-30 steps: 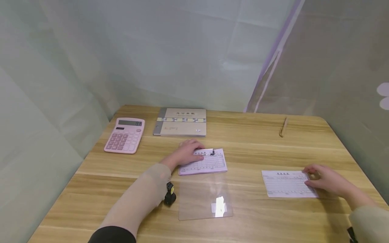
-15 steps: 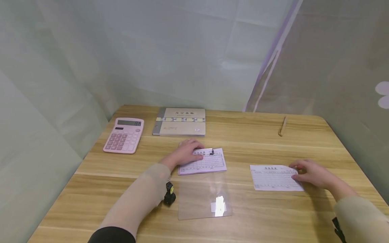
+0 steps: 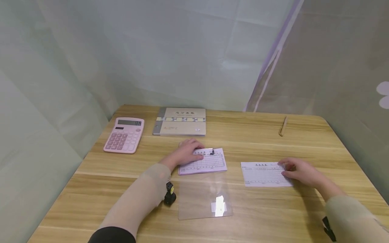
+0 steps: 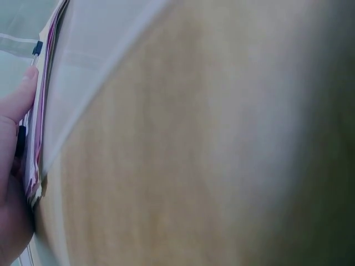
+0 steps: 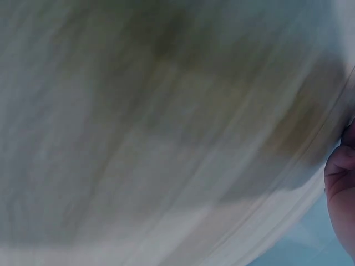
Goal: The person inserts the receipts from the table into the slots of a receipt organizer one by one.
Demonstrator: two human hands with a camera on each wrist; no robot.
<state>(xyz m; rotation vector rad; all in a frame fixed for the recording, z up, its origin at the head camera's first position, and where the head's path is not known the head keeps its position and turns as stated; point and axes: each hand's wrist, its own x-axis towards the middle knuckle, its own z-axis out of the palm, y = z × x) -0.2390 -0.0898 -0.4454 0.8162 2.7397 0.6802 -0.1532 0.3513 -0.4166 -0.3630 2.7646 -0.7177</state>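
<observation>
In the head view a transparent clipboard (image 3: 200, 207) lies on the table with a stack of printed forms (image 3: 209, 165) under its metal clip (image 3: 209, 151). My left hand (image 3: 185, 153) holds the clipboard at the clip, the thumb lying over the forms. From the left wrist view, the left hand (image 4: 16, 133) appears at the left edge beside the layered papers. Farther right, my right hand (image 3: 304, 172) pinches the right edge of a loose printed form (image 3: 264, 175), its thumb on top. The right wrist view catches only part of the right hand (image 5: 341, 183).
A pink calculator (image 3: 124, 135) sits at the back left. Beside it lies a beige account book (image 3: 181, 122) with a patterned band. Toward the back right is a thin brown stick-like item (image 3: 283, 126). Pale curtains (image 3: 182, 54) hang close behind the wooden table (image 3: 273, 216).
My right hand has carried the loose form leftward and slightly toward the back, nearer the clipboard. The left hand has stayed in place on the clipboard.
</observation>
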